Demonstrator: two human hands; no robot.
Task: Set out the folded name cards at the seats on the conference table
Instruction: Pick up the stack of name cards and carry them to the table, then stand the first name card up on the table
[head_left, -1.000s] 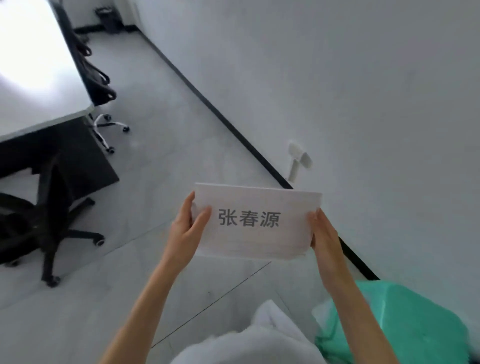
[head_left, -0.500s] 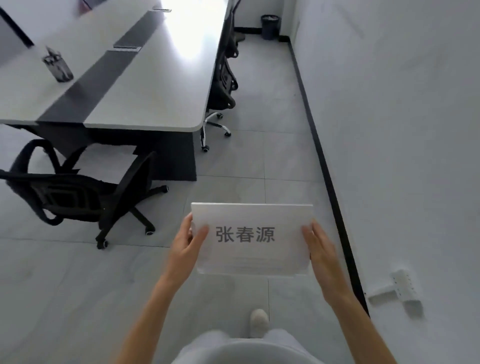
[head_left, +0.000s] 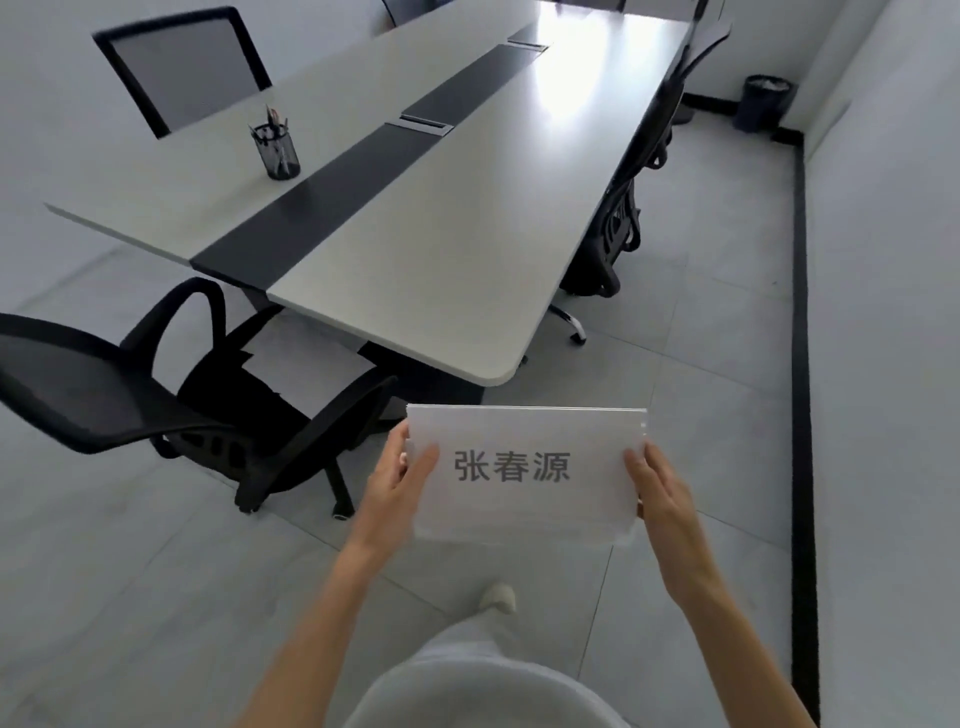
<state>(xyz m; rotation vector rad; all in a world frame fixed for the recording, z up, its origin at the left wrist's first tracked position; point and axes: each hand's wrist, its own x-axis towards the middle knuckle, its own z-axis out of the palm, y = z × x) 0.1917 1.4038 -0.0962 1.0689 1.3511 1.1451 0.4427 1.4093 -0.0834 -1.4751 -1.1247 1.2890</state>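
You stand just off the near right corner of the conference table (head_left: 426, 234), a stack of name cards (head_left: 524, 473) held flat in front of you above the floor, not yet over the tabletop. Your left hand (head_left: 397, 488) pinches the stack's left edge, thumb on top and fingers beneath; your right hand (head_left: 662, 499) closes on the right edge, its fingers hidden under the paper. The top card shows printed characters, and the layered far edge suggests several cards below it.

The stack is loose, gripped only at its ends, so the lower cards could slide out and scatter across the floor if either hand eases its hold before you reach the table. The black chair (head_left: 171, 395) pulled out at the near end stands close to your path and could catch a leg. No card sits on the tabletop yet, which carries only a pen cup (head_left: 278, 150) near the far left edge.

Against half a second ago, the table corner lies much closer and more of the tabletop fills your view; the hands grip the stack just as before.
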